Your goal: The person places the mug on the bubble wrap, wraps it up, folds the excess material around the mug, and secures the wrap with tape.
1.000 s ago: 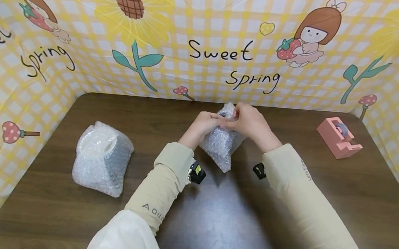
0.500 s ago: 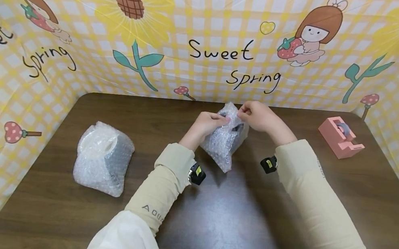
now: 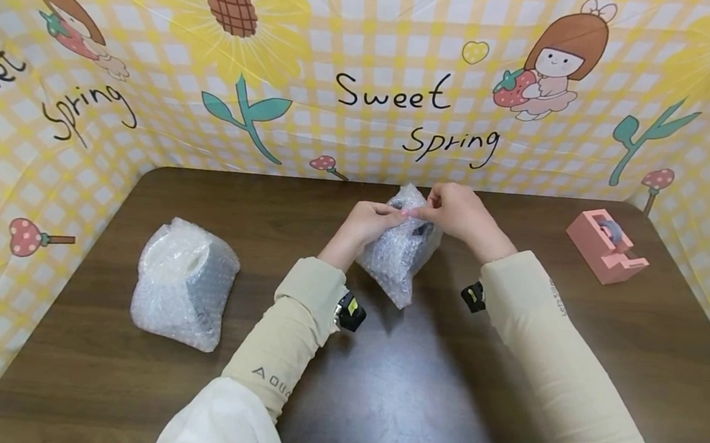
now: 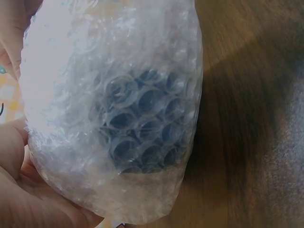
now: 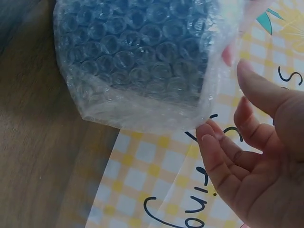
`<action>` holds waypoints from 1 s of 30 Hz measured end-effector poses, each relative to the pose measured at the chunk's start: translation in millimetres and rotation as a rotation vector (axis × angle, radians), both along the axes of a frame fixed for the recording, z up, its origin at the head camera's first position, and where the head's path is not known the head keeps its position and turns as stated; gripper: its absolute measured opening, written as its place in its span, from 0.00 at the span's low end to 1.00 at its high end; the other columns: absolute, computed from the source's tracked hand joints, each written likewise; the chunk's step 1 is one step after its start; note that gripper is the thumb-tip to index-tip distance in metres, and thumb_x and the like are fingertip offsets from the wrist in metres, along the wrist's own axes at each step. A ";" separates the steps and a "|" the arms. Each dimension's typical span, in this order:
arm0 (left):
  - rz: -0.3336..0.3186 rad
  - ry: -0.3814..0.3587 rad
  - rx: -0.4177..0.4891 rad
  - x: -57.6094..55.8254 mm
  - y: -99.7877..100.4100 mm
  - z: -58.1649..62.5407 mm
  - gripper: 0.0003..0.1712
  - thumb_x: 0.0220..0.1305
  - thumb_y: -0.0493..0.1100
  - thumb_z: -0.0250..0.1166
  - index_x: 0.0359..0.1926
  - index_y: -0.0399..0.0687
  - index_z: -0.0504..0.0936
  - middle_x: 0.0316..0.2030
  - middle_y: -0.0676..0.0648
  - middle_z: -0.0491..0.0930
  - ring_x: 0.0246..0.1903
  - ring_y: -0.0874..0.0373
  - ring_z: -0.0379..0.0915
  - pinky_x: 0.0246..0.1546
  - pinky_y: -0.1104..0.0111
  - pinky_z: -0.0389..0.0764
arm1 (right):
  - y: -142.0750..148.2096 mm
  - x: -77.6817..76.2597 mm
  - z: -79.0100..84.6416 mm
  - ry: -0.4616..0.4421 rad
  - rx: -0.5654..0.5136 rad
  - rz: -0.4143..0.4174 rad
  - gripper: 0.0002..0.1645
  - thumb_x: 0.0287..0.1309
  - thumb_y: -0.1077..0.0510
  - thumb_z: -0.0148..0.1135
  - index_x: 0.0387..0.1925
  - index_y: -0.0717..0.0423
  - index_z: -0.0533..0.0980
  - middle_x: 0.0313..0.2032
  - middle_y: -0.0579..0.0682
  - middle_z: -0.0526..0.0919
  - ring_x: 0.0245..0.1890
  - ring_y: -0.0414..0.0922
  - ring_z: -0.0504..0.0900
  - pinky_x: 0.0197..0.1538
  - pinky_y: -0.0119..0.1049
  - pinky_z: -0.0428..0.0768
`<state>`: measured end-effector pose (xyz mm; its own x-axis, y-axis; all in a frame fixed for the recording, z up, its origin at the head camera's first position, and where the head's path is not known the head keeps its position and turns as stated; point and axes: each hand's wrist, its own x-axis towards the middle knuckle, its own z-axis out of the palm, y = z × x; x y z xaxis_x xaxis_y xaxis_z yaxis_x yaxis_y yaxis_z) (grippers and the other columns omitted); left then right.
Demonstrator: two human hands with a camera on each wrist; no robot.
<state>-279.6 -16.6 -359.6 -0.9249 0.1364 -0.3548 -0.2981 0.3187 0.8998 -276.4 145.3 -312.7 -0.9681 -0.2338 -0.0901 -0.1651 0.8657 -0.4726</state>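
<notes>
A bubble-wrapped package stands near the back middle of the table, with a dark item faintly visible inside the wrap. My left hand grips its top edge from the left. In the left wrist view the left hand lies along the package's side, part of it behind the wrap. From the right, my right hand reaches over the top, its thumb close to the left fingertips. The right wrist view shows the right hand with thumb and fingers apart, one fingertip at the wrap's edge.
A second bubble-wrapped package sits at the left of the brown table. At the back right stands a pink tape dispenser. A yellow checked cloth rises along the back and both sides.
My right hand pulled back from the package's top to the right, then came in again so its thumb is beside the left fingers. The left hand and the package stayed nearly still.
</notes>
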 end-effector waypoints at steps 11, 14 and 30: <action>0.003 0.064 0.005 3.2 2.3 0.4 0.22 0.67 0.50 0.60 0.52 0.36 0.81 0.58 0.41 0.77 0.58 0.50 0.69 0.62 0.58 0.68 | -7.7 2.2 -1.8 0.053 0.091 -0.038 0.20 0.59 0.48 0.64 0.24 0.58 0.70 0.24 0.50 0.71 0.24 0.45 0.68 0.29 0.35 0.66; -0.008 0.073 -0.005 3.3 1.6 -1.0 0.23 0.67 0.51 0.59 0.53 0.37 0.81 0.58 0.41 0.77 0.58 0.51 0.69 0.62 0.58 0.68 | -9.5 2.7 -1.4 0.055 0.113 -0.048 0.20 0.59 0.47 0.64 0.25 0.58 0.71 0.26 0.51 0.73 0.25 0.46 0.69 0.30 0.36 0.67; -0.123 0.078 -0.035 1.3 -5.7 0.2 0.21 0.61 0.44 0.66 0.52 0.37 0.80 0.59 0.43 0.74 0.54 0.55 0.66 0.57 0.62 0.69 | -6.1 -4.3 4.8 -0.021 0.145 0.031 0.17 0.62 0.49 0.60 0.29 0.60 0.78 0.22 0.48 0.74 0.22 0.42 0.68 0.27 0.33 0.67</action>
